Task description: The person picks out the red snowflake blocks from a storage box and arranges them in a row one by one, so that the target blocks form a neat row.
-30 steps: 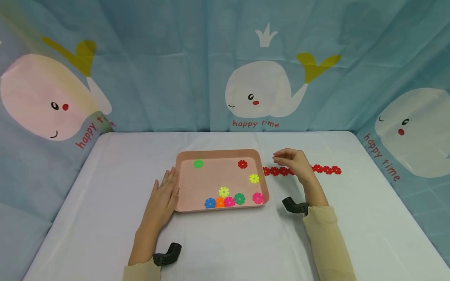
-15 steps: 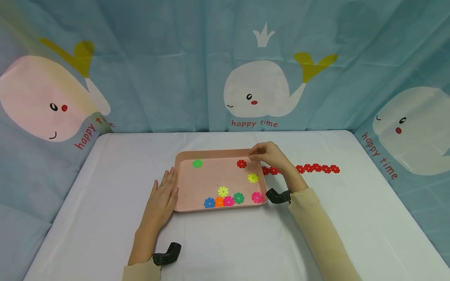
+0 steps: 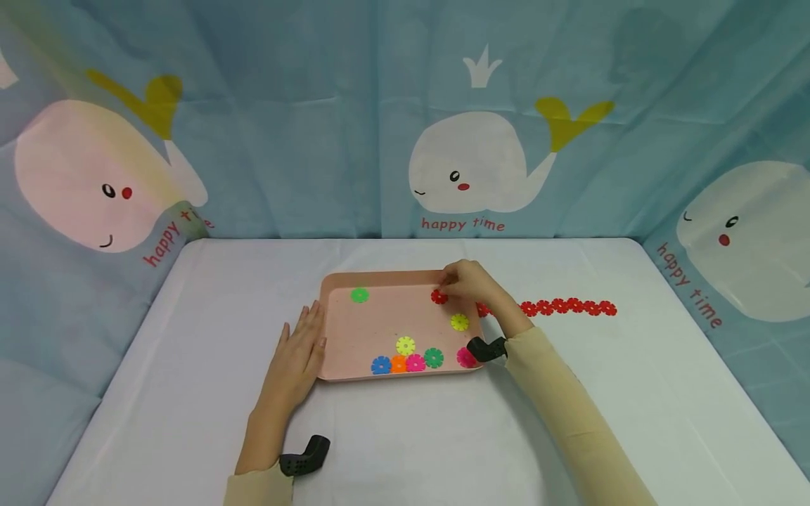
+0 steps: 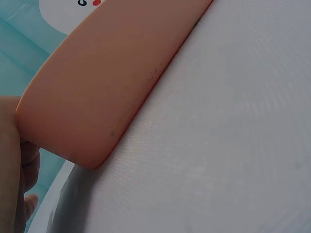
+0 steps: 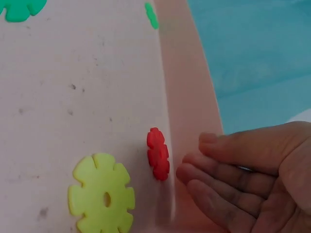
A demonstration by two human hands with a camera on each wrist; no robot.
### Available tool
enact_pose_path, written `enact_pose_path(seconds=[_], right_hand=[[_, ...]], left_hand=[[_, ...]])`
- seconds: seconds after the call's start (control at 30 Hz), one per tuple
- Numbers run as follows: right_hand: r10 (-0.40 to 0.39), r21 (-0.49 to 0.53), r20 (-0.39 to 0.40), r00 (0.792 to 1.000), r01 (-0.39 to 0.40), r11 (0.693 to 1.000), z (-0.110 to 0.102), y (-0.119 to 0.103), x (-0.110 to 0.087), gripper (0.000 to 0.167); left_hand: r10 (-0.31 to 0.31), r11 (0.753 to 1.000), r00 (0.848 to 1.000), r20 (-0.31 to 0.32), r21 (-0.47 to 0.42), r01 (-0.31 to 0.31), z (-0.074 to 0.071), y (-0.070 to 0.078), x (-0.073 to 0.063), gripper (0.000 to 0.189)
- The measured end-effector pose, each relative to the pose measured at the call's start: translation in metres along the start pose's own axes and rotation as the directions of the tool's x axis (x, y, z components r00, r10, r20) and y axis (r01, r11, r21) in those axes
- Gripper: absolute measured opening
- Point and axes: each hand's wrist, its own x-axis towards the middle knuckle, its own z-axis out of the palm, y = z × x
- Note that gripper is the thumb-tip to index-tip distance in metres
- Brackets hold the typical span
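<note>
My right hand (image 3: 468,281) is over the far right corner of the pink tray (image 3: 361,330). Its fingertips are close beside a red flower-shaped disc (image 3: 438,297), and nothing shows between them. In the right wrist view this red disc (image 5: 158,154) is near the tray's wall, with the thumb and fingers apart. A yellow disc (image 5: 102,194) is close by. My left hand (image 3: 294,358) rests with straight fingers along the tray's left side; in the left wrist view only part of that hand (image 4: 9,165) shows beside the tray wall (image 4: 97,92).
A linked row of red discs (image 3: 560,306) lies right of the tray, partly hidden by the right wrist. Inside the tray are a light green disc (image 3: 359,295) and several others, including a blue disc (image 3: 381,365). A whale-printed curtain (image 3: 285,140) hangs behind the white table (image 3: 405,443).
My right hand has moved left from above the red row to the red disc in the tray's far right corner. The left hand stays at the tray's side.
</note>
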Motion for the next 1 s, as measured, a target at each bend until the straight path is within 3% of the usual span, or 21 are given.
enact_pose_path(seconds=[0.3,0.53,0.83,1.0], right_hand=[[0.019,-0.154,0.0,1.0,-0.019,0.988,0.008,-0.003,0.007,0.022],[-0.02,-0.251,0.05,0.999,0.031,0.968,0.017,-0.005,0.009,0.024],[-0.064,-0.159,0.084,0.994,0.076,0.984,0.024,-0.002,0.009,0.02],[-0.042,-0.025,0.067,0.997,0.044,0.999,0.022,0.001,0.006,0.02]], left_hand=[[0.001,1.0,1.0,-0.006,0.015,-0.001,-0.003,0.0,0.002,0.05],[-0.002,1.0,1.0,-0.013,0.015,0.002,-0.004,0.0,0.002,0.05],[0.006,1.0,1.0,-0.022,0.011,-0.005,-0.001,0.0,0.001,0.05],[0.011,1.0,1.0,-0.015,0.003,-0.011,0.0,0.002,0.0,0.049]])
